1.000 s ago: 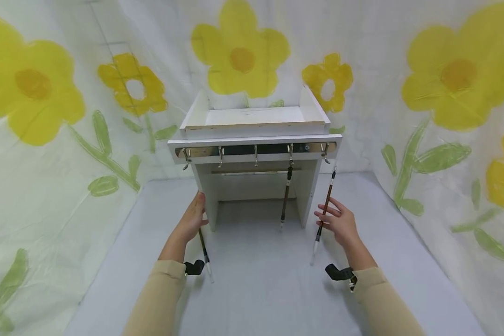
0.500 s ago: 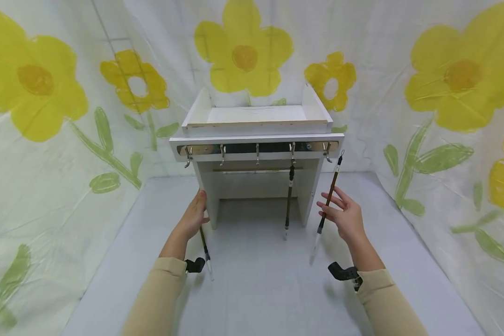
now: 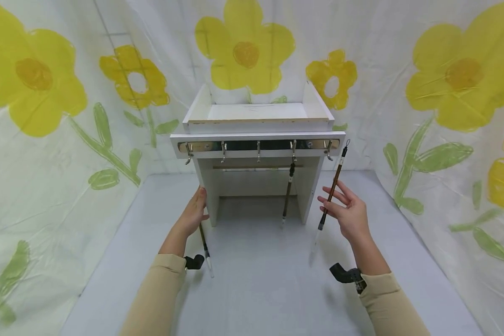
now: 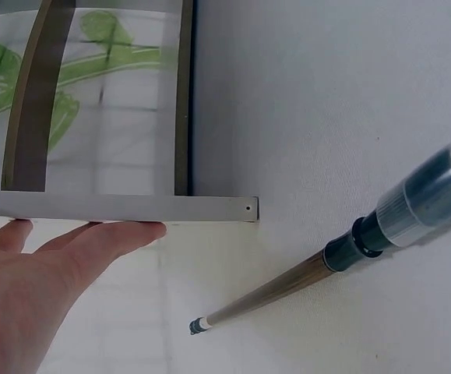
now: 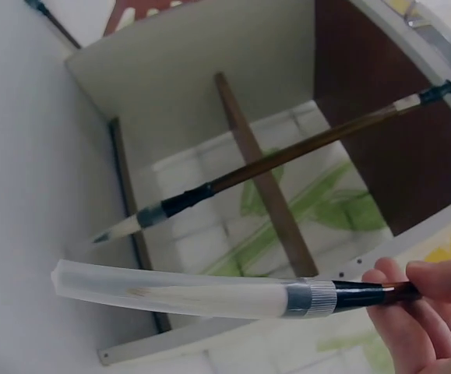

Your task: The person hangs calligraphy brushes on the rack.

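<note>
Brush (image 5: 272,300) pinched in right hand (image 3: 349,215), loop (image 3: 347,142) near rightmost hook (image 3: 329,150); left hand (image 3: 192,214), straight-fingered, against rack (image 3: 258,136). Hanging step, seemingly; loop needs guiding onto hook.

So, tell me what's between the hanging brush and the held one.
Head view: left of the held brush, the stand's right wall and, higher, the rightmost hook.

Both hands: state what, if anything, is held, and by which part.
The right hand pinches a capped brush by its brown handle. The left hand holds nothing; it touches the white shelf's side panel.
</note>
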The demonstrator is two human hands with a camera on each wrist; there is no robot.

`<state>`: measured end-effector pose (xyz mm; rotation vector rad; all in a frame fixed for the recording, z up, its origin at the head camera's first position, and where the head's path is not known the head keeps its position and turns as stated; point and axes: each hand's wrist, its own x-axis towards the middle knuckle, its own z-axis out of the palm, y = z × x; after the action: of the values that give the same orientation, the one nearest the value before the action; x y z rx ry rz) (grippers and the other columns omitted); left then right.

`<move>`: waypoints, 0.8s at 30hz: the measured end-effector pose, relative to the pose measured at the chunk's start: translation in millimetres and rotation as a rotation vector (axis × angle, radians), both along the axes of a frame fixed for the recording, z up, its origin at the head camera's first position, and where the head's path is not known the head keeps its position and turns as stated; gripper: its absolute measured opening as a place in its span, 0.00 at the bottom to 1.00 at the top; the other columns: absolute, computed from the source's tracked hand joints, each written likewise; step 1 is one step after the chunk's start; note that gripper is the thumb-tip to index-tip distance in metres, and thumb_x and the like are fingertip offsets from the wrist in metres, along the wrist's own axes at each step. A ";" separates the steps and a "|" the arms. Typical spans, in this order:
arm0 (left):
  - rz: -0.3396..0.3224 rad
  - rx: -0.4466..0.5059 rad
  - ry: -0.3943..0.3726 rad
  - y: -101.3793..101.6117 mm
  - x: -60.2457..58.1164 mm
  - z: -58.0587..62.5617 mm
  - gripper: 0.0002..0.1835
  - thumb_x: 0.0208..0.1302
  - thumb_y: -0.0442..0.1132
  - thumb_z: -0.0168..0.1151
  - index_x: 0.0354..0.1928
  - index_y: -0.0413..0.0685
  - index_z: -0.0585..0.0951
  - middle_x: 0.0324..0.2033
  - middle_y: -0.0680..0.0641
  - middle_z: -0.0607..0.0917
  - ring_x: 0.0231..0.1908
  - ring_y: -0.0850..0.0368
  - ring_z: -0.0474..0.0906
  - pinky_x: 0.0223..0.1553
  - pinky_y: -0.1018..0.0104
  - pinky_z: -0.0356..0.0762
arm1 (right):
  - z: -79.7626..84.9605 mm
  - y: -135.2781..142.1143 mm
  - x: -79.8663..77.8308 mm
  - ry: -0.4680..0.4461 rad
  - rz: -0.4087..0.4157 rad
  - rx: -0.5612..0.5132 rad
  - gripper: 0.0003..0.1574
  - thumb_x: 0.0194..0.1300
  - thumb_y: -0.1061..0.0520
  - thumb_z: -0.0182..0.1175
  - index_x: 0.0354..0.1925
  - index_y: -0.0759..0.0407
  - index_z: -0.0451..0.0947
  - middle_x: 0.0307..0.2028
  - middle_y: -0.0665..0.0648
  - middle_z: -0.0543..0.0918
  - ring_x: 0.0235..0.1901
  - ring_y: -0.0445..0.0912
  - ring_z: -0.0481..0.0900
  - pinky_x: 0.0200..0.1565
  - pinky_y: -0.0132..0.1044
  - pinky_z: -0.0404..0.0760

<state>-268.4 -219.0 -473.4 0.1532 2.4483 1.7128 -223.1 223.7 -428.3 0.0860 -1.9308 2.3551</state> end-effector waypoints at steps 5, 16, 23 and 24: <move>0.015 0.001 -0.006 2.3 1.7 0.6 0.44 0.73 0.72 0.22 0.81 0.59 0.32 0.81 0.42 0.36 0.77 0.30 0.45 0.66 0.36 0.69 | 6.4 0.4 8.6 0.019 -0.009 -0.012 0.51 0.65 0.71 0.65 0.79 0.54 0.55 0.51 0.48 0.86 0.46 0.46 0.89 0.44 0.39 0.88; -0.015 0.055 -0.028 5.3 6.4 13.8 0.39 0.78 0.64 0.21 0.81 0.55 0.32 0.80 0.39 0.36 0.77 0.29 0.42 0.66 0.33 0.67 | 20.6 -8.1 26.9 0.124 0.018 -0.023 0.50 0.65 0.71 0.64 0.79 0.57 0.55 0.56 0.54 0.84 0.47 0.46 0.89 0.46 0.40 0.86; -0.021 0.039 -0.041 10.3 22.1 36.6 0.39 0.79 0.63 0.21 0.81 0.51 0.32 0.80 0.38 0.37 0.77 0.30 0.44 0.66 0.35 0.68 | 28.9 -16.7 34.8 0.208 0.045 -0.035 0.48 0.64 0.73 0.64 0.77 0.60 0.57 0.55 0.53 0.86 0.47 0.47 0.89 0.45 0.40 0.87; -0.021 0.041 -0.040 10.2 22.3 36.4 0.39 0.79 0.63 0.22 0.81 0.52 0.32 0.80 0.38 0.37 0.77 0.30 0.44 0.66 0.34 0.68 | 29.4 -18.2 35.6 0.223 0.049 -0.032 0.48 0.64 0.73 0.64 0.77 0.60 0.58 0.54 0.53 0.86 0.46 0.47 0.89 0.45 0.40 0.87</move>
<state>-246.0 -208.9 -437.0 0.1467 2.3757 1.7413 -187.5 205.5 -399.0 0.3797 -1.8060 2.2924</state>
